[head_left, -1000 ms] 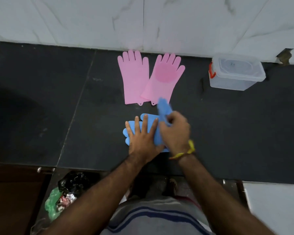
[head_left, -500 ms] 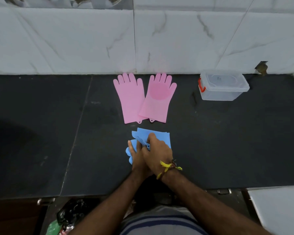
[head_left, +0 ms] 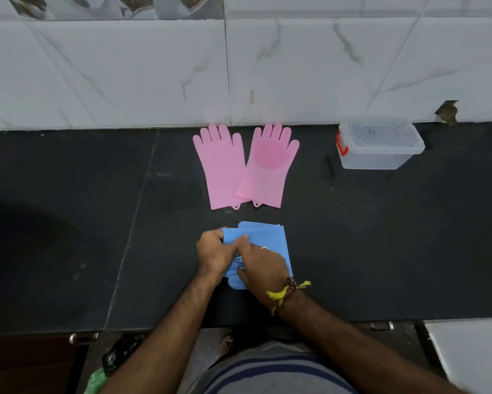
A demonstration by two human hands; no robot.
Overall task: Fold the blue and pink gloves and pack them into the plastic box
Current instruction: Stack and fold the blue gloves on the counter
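— What are the hands doing at the black stone counter [head_left: 381,237]?

— Both grasp the blue gloves [head_left: 270,237], bunched near the front edge: left hand [head_left: 215,250] curled round the left side, right hand [head_left: 263,267] pinching the middle.

— And the rest?

— Two pink gloves [head_left: 246,166] lie flat, overlapping, by the marble wall [head_left: 125,75]; the lidded plastic box [head_left: 378,145] sits well right.

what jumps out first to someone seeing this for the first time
The pink gloves lie flat side by side at the back of the black countertop, bright against it. Nearer, the left hand and right hand grip the folded blue gloves. The lidded plastic box sits back right.
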